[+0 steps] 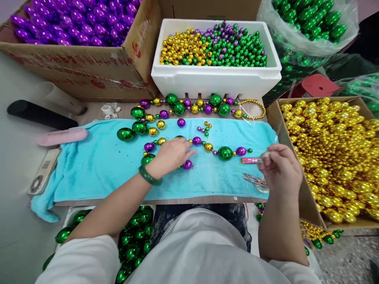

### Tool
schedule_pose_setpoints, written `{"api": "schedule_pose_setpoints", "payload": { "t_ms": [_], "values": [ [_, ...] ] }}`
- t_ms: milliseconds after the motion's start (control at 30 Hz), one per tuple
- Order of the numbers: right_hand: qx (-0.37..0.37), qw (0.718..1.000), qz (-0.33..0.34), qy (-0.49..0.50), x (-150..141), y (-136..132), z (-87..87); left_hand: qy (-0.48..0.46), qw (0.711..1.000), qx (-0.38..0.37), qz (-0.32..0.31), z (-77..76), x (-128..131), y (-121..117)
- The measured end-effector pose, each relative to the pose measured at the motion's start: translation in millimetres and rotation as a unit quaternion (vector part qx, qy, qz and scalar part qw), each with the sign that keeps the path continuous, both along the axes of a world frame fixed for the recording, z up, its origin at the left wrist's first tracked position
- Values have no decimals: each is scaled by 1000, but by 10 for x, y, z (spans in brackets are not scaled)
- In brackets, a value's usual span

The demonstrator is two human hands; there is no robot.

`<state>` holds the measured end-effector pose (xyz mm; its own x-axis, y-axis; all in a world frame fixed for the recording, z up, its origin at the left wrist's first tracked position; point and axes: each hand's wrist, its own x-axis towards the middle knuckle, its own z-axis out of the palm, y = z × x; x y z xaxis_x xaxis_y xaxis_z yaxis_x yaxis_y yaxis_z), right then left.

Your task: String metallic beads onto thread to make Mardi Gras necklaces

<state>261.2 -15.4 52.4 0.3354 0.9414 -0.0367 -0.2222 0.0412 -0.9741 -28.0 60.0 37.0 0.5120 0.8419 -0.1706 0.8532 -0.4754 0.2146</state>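
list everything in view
towel: 1, blue, centre
strand: 1, mixed, towel
necklace: 1, mixed, behind strand
loose beads: several, mixed, towel
foam box: 1, white, back
small beads: many, mixed, foam box
cartons: 2, brown, left, right
purple beads: many, left carton
gold beads: many, right carton
green beads: many, bags
bags: 2+, clear, right
red object: 1, right
case: 1, pink, left
cylinder: 1, black, left
device: 1, beige, left
tool: 1, pink, right
strip: 1, pink, right
bangle: 1, green, left wrist
left hand: 1, at strand
right hand: 1, right
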Motion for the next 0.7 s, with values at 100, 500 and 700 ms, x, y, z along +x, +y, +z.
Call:
{"api": "schedule_pose_setpoints", "payload": {
  "t_ms": [100, 500, 700],
  "values": [
    [-33, 998, 60, 8, -214, 7, -95, -79, 995, 32, 52, -82, 218, 534],
    [-73, 990, 119, -29, -278, 24, -357, -106, 991, -46, 69, -372, 812, 1325],
    [-40, 989, 88, -116, -400, -31, -414, -528, 800, -178, 221, -98, 511, 926]
  ]
}}
